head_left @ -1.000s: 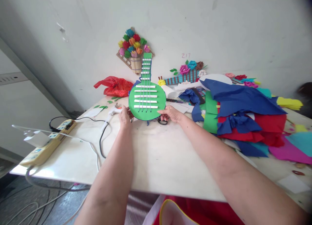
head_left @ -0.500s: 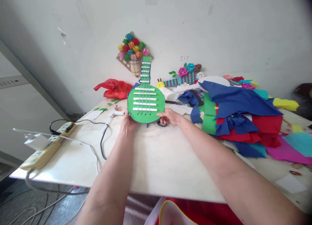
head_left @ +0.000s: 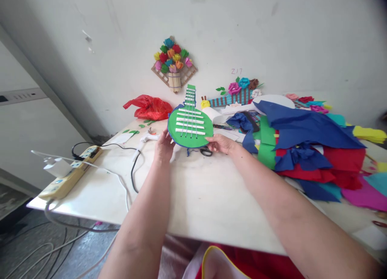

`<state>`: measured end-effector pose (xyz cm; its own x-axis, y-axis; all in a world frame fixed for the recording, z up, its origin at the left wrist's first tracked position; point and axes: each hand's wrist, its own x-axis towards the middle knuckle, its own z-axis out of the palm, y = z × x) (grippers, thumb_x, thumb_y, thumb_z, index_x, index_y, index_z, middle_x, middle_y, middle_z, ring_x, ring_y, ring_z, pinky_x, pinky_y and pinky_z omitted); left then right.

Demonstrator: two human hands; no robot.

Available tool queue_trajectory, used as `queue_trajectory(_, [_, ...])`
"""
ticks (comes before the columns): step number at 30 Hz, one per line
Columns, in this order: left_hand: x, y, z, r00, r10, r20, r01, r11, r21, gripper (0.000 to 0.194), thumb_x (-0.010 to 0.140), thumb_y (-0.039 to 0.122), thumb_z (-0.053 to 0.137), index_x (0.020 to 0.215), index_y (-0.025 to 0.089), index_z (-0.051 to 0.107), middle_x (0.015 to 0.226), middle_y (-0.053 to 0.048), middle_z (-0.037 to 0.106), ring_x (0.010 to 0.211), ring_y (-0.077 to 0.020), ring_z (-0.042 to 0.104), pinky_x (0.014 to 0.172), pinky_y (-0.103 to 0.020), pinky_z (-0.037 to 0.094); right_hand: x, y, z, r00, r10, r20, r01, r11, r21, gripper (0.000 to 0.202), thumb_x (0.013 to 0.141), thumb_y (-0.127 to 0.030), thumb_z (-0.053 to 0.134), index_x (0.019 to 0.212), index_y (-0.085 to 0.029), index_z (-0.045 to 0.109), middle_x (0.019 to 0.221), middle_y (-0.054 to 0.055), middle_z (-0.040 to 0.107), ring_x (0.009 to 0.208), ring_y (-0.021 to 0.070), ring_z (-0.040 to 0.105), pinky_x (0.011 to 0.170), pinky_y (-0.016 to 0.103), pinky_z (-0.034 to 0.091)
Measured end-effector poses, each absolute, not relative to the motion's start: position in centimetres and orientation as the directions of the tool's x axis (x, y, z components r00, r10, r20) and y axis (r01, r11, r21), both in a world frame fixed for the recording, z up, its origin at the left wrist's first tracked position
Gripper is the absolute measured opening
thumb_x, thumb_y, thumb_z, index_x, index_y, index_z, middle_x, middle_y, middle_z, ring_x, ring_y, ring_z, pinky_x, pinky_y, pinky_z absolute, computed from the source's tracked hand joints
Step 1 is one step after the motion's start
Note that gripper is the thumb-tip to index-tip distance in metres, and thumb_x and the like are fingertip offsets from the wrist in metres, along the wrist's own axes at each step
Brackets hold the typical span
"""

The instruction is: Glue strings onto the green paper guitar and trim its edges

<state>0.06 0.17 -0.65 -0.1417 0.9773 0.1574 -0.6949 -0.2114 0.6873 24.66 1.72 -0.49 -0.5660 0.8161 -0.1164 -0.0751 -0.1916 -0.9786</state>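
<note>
Between my two hands is a green paper toy lute (head_left: pixel 193 140), round-bodied with a short neck, white paper bars and thin bluish strings. Blue shows along its edge. My left hand (head_left: pixel 164 146) grips the lower left rim, and my right hand (head_left: pixel 220 144) pinches the lower right rim. Its neck points away from me and the body leans back above the table. Just below the right side of the lute lie black-handled scissors (head_left: pixel 206 152); their blades are hidden. A white glue gun (head_left: pixel 148 137) rests left of my left hand.
A yellow power strip (head_left: pixel 71 172) with a white plug and cables lies at the left of the table (head_left: pixel 193 206). Blue, red and green crepe paper (head_left: pixel 311 125) is heaped at the right. A red plastic bag (head_left: pixel 149 108) and a paper flower basket (head_left: pixel 174 81) are by the wall.
The lute has tipped backward, its neck dropping lower and away from me. Both hands keep their hold on its rim. The whole view has shifted slightly, so the surroundings sit further right.
</note>
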Motion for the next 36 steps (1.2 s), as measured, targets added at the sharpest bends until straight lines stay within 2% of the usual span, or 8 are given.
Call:
queue_trajectory(5, [0.3, -0.1, -0.6, -0.117, 0.97, 0.212, -0.628, -0.238, 0.741, 0.029, 0.072, 0.023, 0.06, 0.1, 0.025, 0.065, 0.091, -0.001, 0.066, 0.079, -0.013, 0.057, 0.063, -0.021, 0.04, 25.0, 2.2, -1.1, -0.577, 0.807, -0.127, -0.07, -0.204, -0.977, 0.026, 0.068, -0.035, 0.07, 0.07, -0.013, 0.055, 0.046, 0.001, 0.059, 0.034, 0.0058, 0.048, 0.03, 0.013, 0.031])
queue_trajectory(10, [0.5, 0.0, -0.6, -0.111, 0.968, 0.226, -0.611, -0.245, 0.752, 0.033, 0.073, 0.02, 0.059, 0.105, 0.026, 0.064, 0.093, 0.0, 0.066, 0.078, -0.0119, 0.056, 0.063, -0.02, 0.04, 24.9, 1.9, -0.9, -0.565, 0.812, -0.144, -0.045, -0.204, -0.978, 0.024, 0.071, -0.034, 0.067, 0.07, -0.013, 0.056, 0.045, 0.001, 0.059, 0.034, 0.0061, 0.048, 0.03, 0.013, 0.03])
queue_trajectory(19, [0.6, 0.4, -0.9, -0.108, 0.965, 0.239, -0.607, -0.255, 0.753, 0.031, 0.075, 0.024, 0.063, 0.106, 0.027, 0.064, 0.097, 0.0, 0.067, 0.077, -0.0111, 0.057, 0.062, -0.019, 0.041, 24.7, 1.8, -0.9, -0.517, 0.847, -0.121, -0.063, -0.179, -0.982, 0.023, 0.07, -0.033, 0.067, 0.069, -0.012, 0.056, 0.044, 0.002, 0.059, 0.034, 0.0072, 0.049, 0.03, 0.014, 0.03])
queue_trajectory(25, [0.7, 0.8, -1.1, -0.167, 0.953, 0.255, -0.611, -0.303, 0.731, 0.03, 0.079, 0.035, 0.061, 0.107, 0.024, 0.064, 0.107, -0.003, 0.066, 0.088, -0.0148, 0.06, 0.066, -0.021, 0.047, 23.5, 1.6, -1.0, -0.483, 0.869, -0.11, -0.003, -0.127, -0.992, 0.025, 0.071, -0.032, 0.068, 0.06, -0.012, 0.057, 0.045, 0.003, 0.06, 0.034, 0.0059, 0.047, 0.029, 0.015, 0.031])
queue_trajectory(30, [0.5, 0.9, -1.3, -0.226, 0.959, 0.172, -0.59, -0.275, 0.759, 0.035, 0.079, 0.023, 0.061, 0.114, 0.031, 0.06, 0.116, 0.001, 0.063, 0.088, -0.0132, 0.062, 0.066, -0.022, 0.05, 22.1, 0.7, 0.0, -0.478, 0.862, -0.171, 0.091, -0.145, -0.985, 0.026, 0.076, -0.029, 0.064, 0.057, -0.012, 0.056, 0.044, 0.003, 0.061, 0.03, 0.0042, 0.042, 0.028, 0.014, 0.031])
queue_trajectory(32, [0.3, 1.0, -1.4, -0.254, 0.955, 0.155, -0.584, -0.279, 0.762, 0.033, 0.08, 0.019, 0.058, 0.111, 0.03, 0.061, 0.111, 0.001, 0.065, 0.084, -0.0122, 0.063, 0.066, -0.021, 0.051, 22.2, 0.5, 0.5, -0.526, 0.828, -0.194, 0.124, -0.151, -0.981, 0.027, 0.077, -0.031, 0.063, 0.06, -0.011, 0.056, 0.047, 0.005, 0.062, 0.029, 0.0046, 0.042, 0.028, 0.015, 0.031])
queue_trajectory(36, [0.0, 1.1, -1.3, -0.299, 0.945, 0.129, -0.573, -0.286, 0.768, 0.027, 0.081, 0.016, 0.056, 0.104, 0.025, 0.065, 0.102, -0.001, 0.069, 0.083, -0.0125, 0.065, 0.072, -0.024, 0.052, 23.8, 0.8, 1.4, -0.634, 0.755, -0.168, 0.091, -0.142, -0.986, 0.038, 0.083, -0.045, 0.052, 0.069, -0.01, 0.057, 0.06, 0.012, 0.068, 0.036, 0.0086, 0.051, 0.03, 0.016, 0.034])
